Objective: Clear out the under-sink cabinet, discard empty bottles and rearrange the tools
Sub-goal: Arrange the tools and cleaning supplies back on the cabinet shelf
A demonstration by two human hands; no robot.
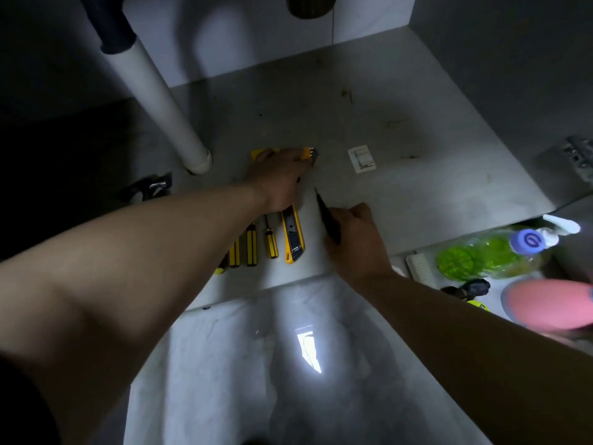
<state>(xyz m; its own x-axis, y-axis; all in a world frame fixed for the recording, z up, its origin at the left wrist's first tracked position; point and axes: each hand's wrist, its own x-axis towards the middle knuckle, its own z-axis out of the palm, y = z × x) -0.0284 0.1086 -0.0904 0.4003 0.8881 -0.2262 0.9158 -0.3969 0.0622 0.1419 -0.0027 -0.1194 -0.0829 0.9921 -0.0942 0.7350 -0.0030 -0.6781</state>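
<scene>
While left hand (pixel 279 179) grips yellow tool (pixel 306 153), right hand (pixel 356 240) grips black tool (pixel 325 213) over floor (pixel 401 123).

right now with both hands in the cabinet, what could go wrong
1. The right hand grips a black pointed tool whose tip aims toward the left hand, which holds a yellow tool. A slip could jab it.
2. The left wrist lies over the far ends of the utility knife and screwdrivers. Pulling back could knock the row askew, and whether the blade is out is hidden.
</scene>
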